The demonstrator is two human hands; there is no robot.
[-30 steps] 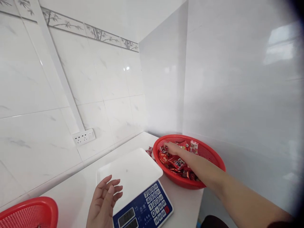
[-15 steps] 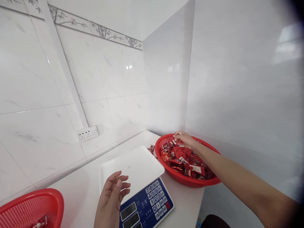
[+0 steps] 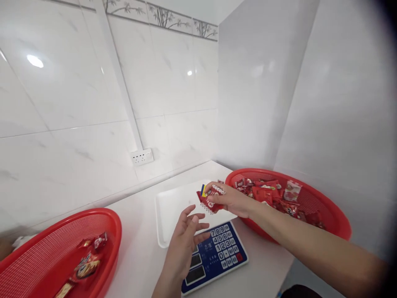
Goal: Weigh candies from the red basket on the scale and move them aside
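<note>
Standing on white counter (image 3: 139,236): two red baskets (image 3: 343,220), scale (image 3: 214,253) between.
Counter showing between left basket's (image 3: 114,223) rim and scale; left hand (image 3: 182,231) half-curled, fingers apart, holding nothing; right hand (image 3: 235,199) pinching red packaging (image 3: 214,205) above scale's pan (image 3: 169,219).

Spreads out as a smooth white table (image 3: 136,231), narrowing toward a far corner. Carries in the middle an electronic price scale (image 3: 214,250) with a white tray (image 3: 175,205) and a blue keypad panel (image 3: 223,247). Also bears a red perforated basket (image 3: 115,236) at the left and another red basket (image 3: 256,230) just beside the scale, at the right.
</note>
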